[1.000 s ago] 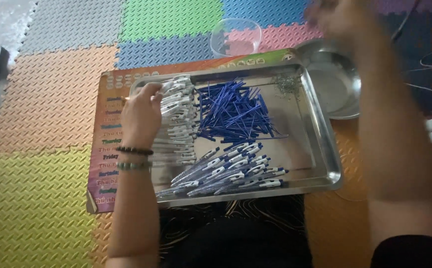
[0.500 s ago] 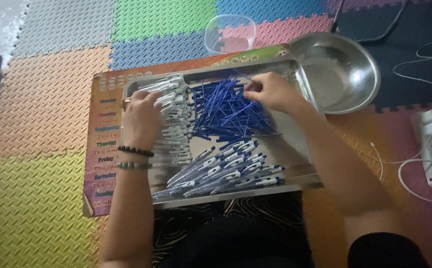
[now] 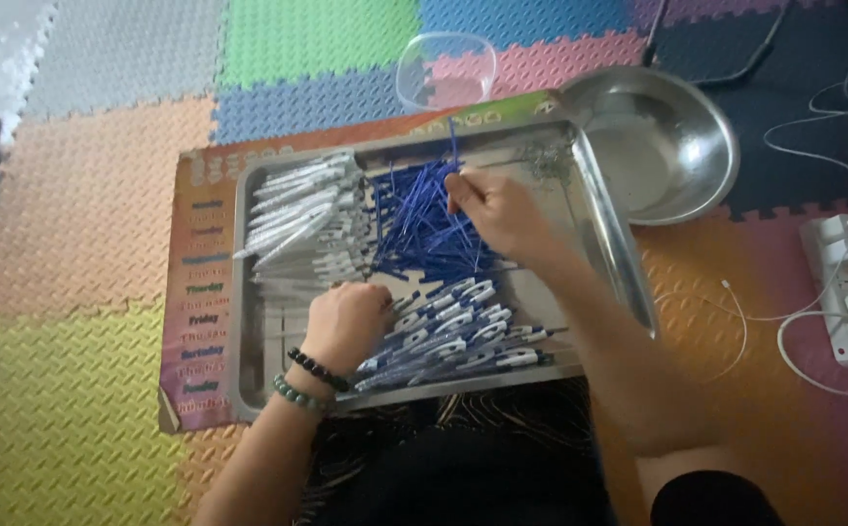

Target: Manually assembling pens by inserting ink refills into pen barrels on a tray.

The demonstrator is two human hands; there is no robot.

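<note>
Head view, near to far. Left hand (image 3: 346, 326) now moved down from clear barrels (image 3: 302, 214) to assembled pens (image 3: 448, 336) at tray's (image 3: 249, 380) near edge; fingers curled, contents of grip cannot be told. Right hand (image 3: 497, 209), brought in from outside tray, now pinched narrow on blue refill (image 3: 451, 156), lifted above refill heap (image 3: 424, 229) mid-tray. Change judged as one refill being picked while left hand is repositioned. Beyond: steel bowl (image 3: 672, 146), clear plastic bowl (image 3: 443, 68).
</note>
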